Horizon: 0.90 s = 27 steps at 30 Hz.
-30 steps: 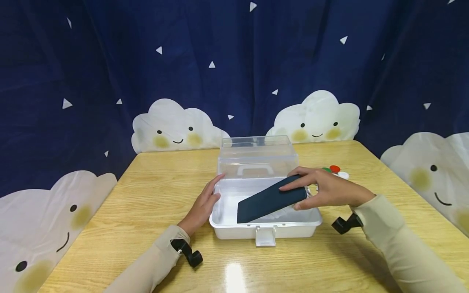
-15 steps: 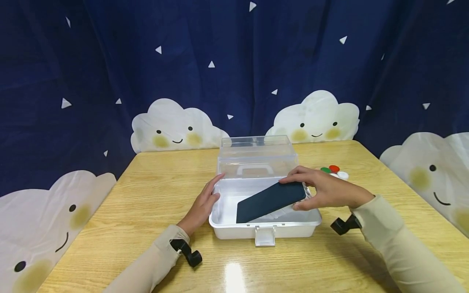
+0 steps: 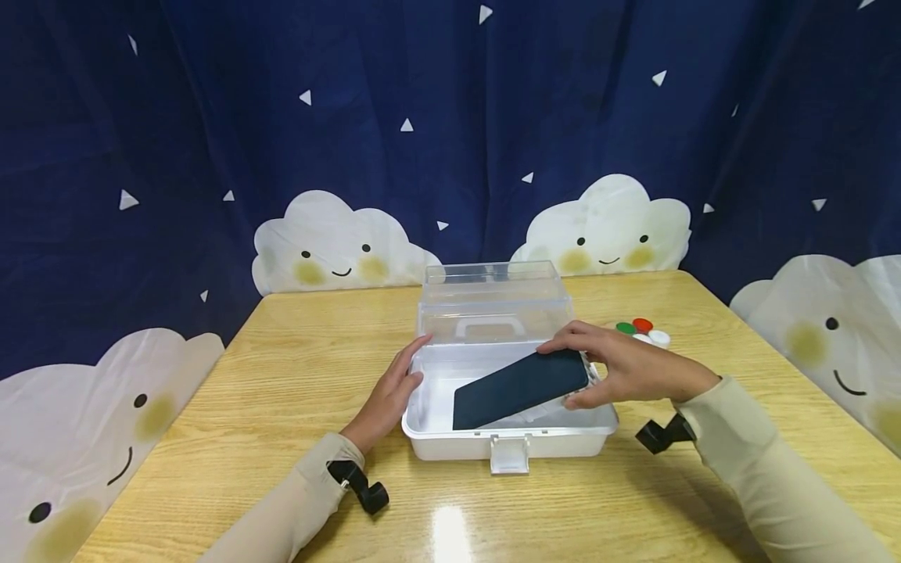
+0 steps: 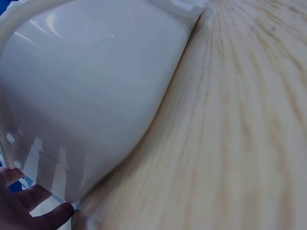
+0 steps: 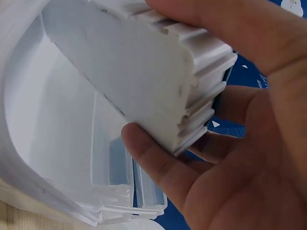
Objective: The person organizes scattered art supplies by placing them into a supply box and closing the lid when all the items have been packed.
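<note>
An open white plastic box [image 3: 510,446] with a clear lid [image 3: 496,301] tipped back stands mid-table. My left hand [image 3: 383,407] rests on its left rim, fingers extended toward the back corner. In the left wrist view, fingertips [image 4: 60,215] touch the rim beyond the outer wall. With fingers and thumb, my right hand [image 3: 626,363] pinches the right end of a long block [image 3: 521,389], which has a dark blue face. Its other face is pale and flat, with ridged white sides, in the right wrist view. The block lies tilted inside the box; its exact kind is unclear.
Several round discs, among them a green disc [image 3: 625,328], a red disc [image 3: 643,324] and a white disc [image 3: 659,338], lie behind my right hand. A latch [image 3: 510,455] hangs at the box's front. A curtain [image 3: 450,141] hangs behind the wooden table [image 3: 317,352].
The right hand's fingers have drawn back from the block's dark face to its far edge. The block has tipped slightly flatter. My left hand has stayed on the box.
</note>
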### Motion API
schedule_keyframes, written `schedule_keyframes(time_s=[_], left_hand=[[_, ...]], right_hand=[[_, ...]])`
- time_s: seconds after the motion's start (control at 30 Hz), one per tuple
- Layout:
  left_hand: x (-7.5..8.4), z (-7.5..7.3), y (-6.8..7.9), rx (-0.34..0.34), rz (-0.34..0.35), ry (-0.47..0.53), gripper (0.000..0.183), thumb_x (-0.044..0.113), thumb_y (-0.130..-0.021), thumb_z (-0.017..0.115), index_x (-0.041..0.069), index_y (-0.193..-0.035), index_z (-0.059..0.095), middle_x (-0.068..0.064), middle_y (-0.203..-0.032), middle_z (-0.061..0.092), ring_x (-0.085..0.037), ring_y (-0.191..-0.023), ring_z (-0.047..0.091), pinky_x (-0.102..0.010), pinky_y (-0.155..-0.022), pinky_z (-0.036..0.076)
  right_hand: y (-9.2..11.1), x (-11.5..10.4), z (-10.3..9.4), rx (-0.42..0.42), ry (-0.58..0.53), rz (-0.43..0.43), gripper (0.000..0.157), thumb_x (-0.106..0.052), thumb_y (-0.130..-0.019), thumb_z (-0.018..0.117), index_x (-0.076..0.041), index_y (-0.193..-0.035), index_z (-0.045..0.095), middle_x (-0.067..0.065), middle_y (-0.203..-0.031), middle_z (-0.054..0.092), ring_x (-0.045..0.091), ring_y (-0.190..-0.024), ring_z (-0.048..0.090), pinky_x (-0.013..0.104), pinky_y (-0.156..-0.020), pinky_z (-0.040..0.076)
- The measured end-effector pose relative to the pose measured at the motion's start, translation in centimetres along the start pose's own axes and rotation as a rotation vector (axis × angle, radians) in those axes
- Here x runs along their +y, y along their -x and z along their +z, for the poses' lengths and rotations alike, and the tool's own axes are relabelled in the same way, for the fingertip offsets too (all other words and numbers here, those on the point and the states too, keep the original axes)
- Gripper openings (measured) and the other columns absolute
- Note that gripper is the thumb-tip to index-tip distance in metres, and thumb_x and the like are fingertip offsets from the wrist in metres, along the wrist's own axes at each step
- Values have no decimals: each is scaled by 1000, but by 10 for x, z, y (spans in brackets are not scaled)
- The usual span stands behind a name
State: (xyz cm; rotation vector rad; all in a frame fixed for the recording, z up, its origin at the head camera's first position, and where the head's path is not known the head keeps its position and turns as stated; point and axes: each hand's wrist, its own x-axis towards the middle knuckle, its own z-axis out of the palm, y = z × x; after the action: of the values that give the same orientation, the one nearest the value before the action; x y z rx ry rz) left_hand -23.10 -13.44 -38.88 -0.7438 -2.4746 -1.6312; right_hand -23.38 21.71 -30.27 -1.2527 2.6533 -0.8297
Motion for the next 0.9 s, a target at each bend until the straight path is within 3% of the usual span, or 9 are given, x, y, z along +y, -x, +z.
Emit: schedule_keyframes(time_s=[0.13, 0.37, 0.43, 0.63, 0.9], left_hand=[[6, -1, 1, 1, -13, -3, 51, 6, -94, 34, 21, -143, 25, 4, -146, 23, -15, -135, 16, -46, -107, 16], [-29, 3, -6, 34, 13, -24, 54, 11, -94, 35, 38, -139, 25, 15, -144, 23, -8, -134, 17, -44, -107, 17], [-29, 4, -6, 29, 17, -18, 54, 11, -94, 35, 38, -140, 25, 13, -144, 23, -10, -134, 17, -44, -107, 17], [-31, 4, -6, 26, 17, -10, 55, 10, -94, 36, 38, -139, 25, 13, -144, 23, -10, -134, 17, -43, -108, 16], [-32, 3, -7, 14, -16, 4, 54, 10, -95, 35, 37, -140, 23, 11, -145, 21, -10, -134, 15, -43, -108, 16]], right_hand=[[0, -1, 0, 7, -7, 21, 67, -43, -70, 73, -25, -129, 46, -12, -119, 47, 10, -104, 47, 43, -88, 43], [-1, 0, 0, 26, -8, 22, 65, -43, -69, 74, -23, -126, 49, -11, -113, 50, 10, -91, 48, 27, -73, 44], [0, 0, 0, 25, 0, 39, 66, -44, -68, 74, -22, -126, 50, -11, -114, 49, 11, -90, 47, 27, -72, 43], [4, -3, -1, 2, -48, 84, 68, -44, -69, 73, -22, -128, 48, -8, -119, 42, 12, -99, 46, 35, -81, 43], [8, 0, -6, -68, -122, 9, 65, -33, -76, 71, -25, -133, 40, -5, -123, 42, 12, -106, 45, 35, -90, 44]])
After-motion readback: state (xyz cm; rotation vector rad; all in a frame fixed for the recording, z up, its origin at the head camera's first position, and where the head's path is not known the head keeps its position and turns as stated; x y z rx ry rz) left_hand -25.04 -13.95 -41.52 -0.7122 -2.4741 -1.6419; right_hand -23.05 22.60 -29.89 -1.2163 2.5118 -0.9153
